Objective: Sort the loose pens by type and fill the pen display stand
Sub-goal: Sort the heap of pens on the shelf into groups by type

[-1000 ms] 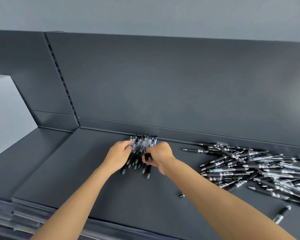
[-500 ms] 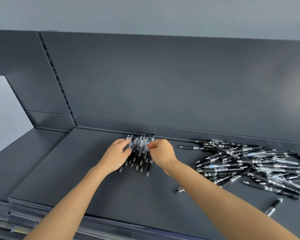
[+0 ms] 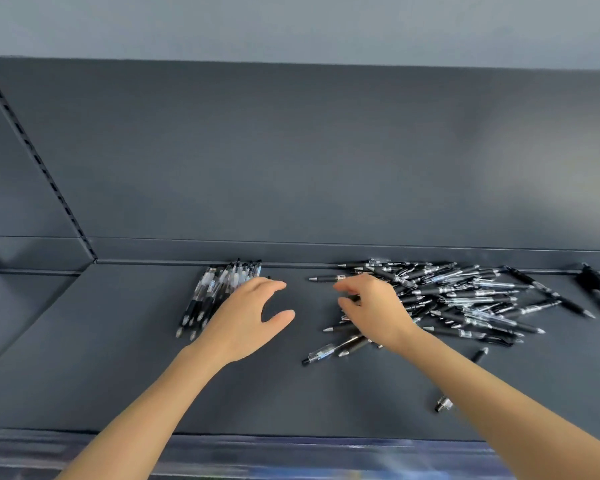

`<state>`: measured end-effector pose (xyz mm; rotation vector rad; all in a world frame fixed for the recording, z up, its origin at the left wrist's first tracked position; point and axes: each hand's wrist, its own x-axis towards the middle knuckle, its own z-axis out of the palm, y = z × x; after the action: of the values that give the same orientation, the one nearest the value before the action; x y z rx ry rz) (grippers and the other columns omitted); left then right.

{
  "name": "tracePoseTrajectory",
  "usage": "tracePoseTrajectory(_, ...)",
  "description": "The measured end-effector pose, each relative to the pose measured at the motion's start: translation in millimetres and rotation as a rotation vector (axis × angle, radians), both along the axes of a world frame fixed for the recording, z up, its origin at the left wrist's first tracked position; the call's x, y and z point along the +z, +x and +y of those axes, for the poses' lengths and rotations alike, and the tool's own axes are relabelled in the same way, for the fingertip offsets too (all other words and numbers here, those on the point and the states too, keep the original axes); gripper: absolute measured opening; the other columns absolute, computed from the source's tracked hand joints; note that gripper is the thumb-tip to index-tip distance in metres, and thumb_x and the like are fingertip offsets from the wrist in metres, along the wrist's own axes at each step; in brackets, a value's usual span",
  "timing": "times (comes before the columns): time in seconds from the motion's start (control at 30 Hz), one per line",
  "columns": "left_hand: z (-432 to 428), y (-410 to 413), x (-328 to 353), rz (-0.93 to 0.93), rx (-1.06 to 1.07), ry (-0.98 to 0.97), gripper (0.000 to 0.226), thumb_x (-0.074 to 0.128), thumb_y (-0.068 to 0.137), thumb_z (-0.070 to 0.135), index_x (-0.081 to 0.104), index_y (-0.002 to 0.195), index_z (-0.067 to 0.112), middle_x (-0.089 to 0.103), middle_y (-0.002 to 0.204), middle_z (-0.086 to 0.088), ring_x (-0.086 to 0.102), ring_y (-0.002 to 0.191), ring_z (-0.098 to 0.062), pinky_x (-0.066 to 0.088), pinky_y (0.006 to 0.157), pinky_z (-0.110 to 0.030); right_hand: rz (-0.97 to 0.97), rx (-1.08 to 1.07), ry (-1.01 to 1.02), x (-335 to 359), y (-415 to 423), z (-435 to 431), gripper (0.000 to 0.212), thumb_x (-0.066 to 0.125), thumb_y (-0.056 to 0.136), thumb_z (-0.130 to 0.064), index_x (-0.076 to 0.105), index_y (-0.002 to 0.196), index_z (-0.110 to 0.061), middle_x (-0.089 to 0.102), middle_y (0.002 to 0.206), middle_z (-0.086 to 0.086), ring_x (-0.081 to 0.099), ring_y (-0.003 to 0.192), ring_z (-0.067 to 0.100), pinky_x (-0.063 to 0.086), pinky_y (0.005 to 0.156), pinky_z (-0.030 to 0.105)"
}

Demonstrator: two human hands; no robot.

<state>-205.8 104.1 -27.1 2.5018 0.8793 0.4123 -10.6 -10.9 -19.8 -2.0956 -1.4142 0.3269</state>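
Dark grey shelf [image 3: 118,341] carries a neat row of pens [image 3: 208,296] at ten o'clock from the spread left hand [image 3: 246,320], while the right hand [image 3: 371,310] curls over the loose pile [image 3: 465,299] stretching toward three o'clock (whether it pinches a pen cannot be told).

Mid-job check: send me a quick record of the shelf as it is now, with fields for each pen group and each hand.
surface: dark shelf
sorted row: clear-barrelled pens side by side, far ends at the back ledge
loose pile: criss-crossed pens, right of centre
stray pen: alone near the front, beside the right forearm
left hand: open, fingers spread, over the row's right edge
right hand: fingers curled at the pile's left edge; whether it grips a pen is unclear
display stand: not in view
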Motion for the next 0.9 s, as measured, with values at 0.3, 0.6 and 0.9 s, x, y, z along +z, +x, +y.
tracePoseTrajectory(0.3,-44,39,-8,0.103,-0.14,-0.023,0.034,0.055,0.092,0.042,0.057,0.124,0.029,0.051,0.121,0.019,0.05,0.11,-0.004,0.041,0.095,-0.023,-0.09,-0.023,-0.038,-3,65,-78,0.026,0.058,0.09,-0.007,0.069,0.112,-0.014,0.065,0.108,-0.003,0.057,0.091,0.008,0.039,0.081,0.014)
tracePoseTrajectory(0.6,-59,47,-17,0.348,-0.013,0.04,0.008,0.052,0.09,0.027,0.057,0.096,0.023,0.052,0.098,0.011,0.056,0.089,-0.011,0.047,0.076,-0.026,-0.153,0.109,-0.131,-18,94,-101,0.027,0.051,0.093,-0.009,0.068,0.112,-0.018,0.063,0.107,-0.007,0.058,0.096,0.008,0.037,0.077,0.005)
tracePoseTrajectory(0.9,-65,54,-10,-0.352,0.33,-0.481,0.01,0.066,0.083,0.011,0.067,0.084,0.02,0.069,0.08,0.002,0.063,0.074,-0.012,0.052,0.076,-0.029,-0.219,0.258,-0.11,-31,100,-93,0.026,0.051,0.093,-0.009,0.067,0.114,-0.015,0.065,0.111,-0.003,0.058,0.105,0.011,0.039,0.089,0.014)
